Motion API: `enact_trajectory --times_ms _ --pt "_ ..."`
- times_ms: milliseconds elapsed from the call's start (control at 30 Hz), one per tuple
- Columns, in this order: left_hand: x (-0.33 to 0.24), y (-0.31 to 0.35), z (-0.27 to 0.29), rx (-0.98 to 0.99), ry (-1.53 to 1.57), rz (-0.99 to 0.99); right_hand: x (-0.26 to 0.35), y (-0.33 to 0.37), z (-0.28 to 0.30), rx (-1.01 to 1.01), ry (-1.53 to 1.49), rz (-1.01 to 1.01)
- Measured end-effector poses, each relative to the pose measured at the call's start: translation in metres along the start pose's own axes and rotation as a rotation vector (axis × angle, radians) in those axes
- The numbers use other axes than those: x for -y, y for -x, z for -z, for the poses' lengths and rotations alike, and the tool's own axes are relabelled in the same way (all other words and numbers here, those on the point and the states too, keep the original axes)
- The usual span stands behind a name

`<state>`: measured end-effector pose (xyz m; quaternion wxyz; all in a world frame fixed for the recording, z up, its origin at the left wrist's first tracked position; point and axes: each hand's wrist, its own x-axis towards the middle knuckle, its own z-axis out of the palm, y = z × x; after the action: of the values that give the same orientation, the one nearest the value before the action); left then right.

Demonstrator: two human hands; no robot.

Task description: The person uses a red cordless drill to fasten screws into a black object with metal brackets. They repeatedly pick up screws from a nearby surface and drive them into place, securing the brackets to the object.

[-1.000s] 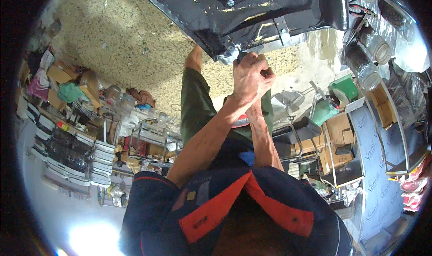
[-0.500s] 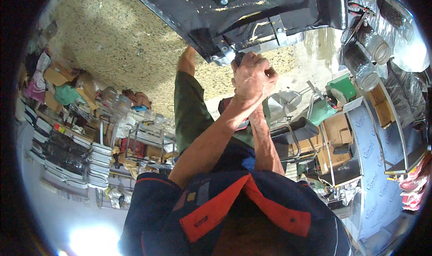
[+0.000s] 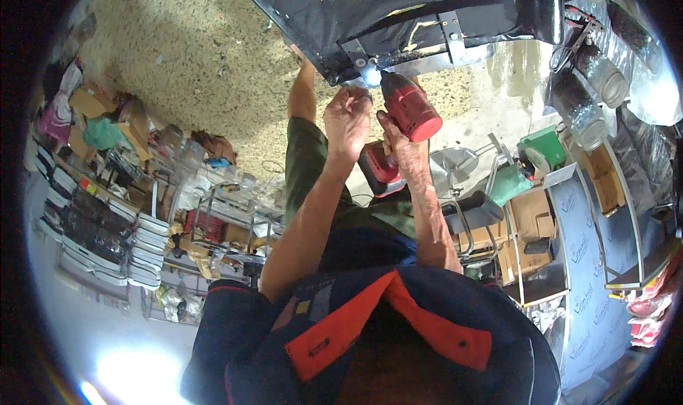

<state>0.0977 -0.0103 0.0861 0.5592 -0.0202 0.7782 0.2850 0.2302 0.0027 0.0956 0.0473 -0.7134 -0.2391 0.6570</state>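
A red-and-black cordless drill [image 3: 413, 112] is in my right hand [image 3: 407, 152], its fingers wrapped around the handle. The dark nose points up at the near edge of a black-covered panel [image 3: 427, 21], where a bright light shines beside a metal bracket [image 3: 354, 52]. Whether the drill's tip touches there is lost in the glare. Just left of the nose is my left hand [image 3: 347, 120], fingers curled and pressed together close to the panel's corner. What they pinch, if anything, is too small to make out. A second metal bracket [image 3: 454, 39] sits farther right on the panel.
Glass jars [image 3: 578, 110] and pliers [image 3: 569, 46] lie at the upper right. A black-seated stool [image 3: 473, 213] stands right of my legs, near a green box [image 3: 542, 149] and cardboard boxes [image 3: 530, 213]. Loaded shelves line the left. Speckled floor [image 3: 185, 71] lies below.
My left hand has come off the drill's body and moved left, uncovering the red drill in my right hand. The panel appears shifted slightly right and up in the view.
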Motion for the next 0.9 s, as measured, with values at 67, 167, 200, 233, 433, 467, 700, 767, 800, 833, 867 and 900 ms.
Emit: enact_trajectory --times_ms 67,167,200,233,433,467,700,767,800,833,867,900 --pt "0.014 -0.009 0.000 0.110 0.206 0.065 -0.003 -0.002 0.007 0.056 0.031 0.113" --pt "0.025 -0.019 -0.007 0.182 0.553 0.290 -0.009 0.002 0.010 0.039 0.068 0.137" --pt "0.026 -0.022 -0.010 0.172 0.560 0.301 -0.010 0.002 0.012 0.017 0.098 0.082" --pt "0.027 -0.026 -0.013 0.162 0.568 0.307 -0.010 0.002 0.013 0.042 0.035 0.081" --pt "0.034 -0.051 -0.026 0.142 0.678 0.362 -0.006 -0.002 0.013 0.056 0.118 -0.097" --pt "0.035 -0.056 -0.026 0.224 0.796 0.343 -0.005 -0.001 0.010 0.002 0.211 0.045" --pt "0.026 -0.078 -0.033 0.308 1.052 0.541 0.011 -0.003 0.026 0.092 0.457 0.287" --pt "0.023 -0.072 -0.038 0.245 0.968 0.480 0.010 -0.007 0.039 0.124 0.446 0.419" --pt "0.023 -0.066 -0.042 0.183 0.913 0.468 0.007 -0.009 0.045 0.121 0.512 0.449" --pt "0.022 -0.061 -0.043 0.195 0.856 0.414 0.003 -0.008 0.051 0.127 0.572 0.531" --pt "0.022 -0.054 -0.045 0.196 0.842 0.408 -0.002 -0.007 0.057 0.122 0.646 0.593" --pt "0.021 -0.049 -0.047 0.210 0.836 0.401 -0.007 -0.009 0.060 0.102 0.566 0.795"
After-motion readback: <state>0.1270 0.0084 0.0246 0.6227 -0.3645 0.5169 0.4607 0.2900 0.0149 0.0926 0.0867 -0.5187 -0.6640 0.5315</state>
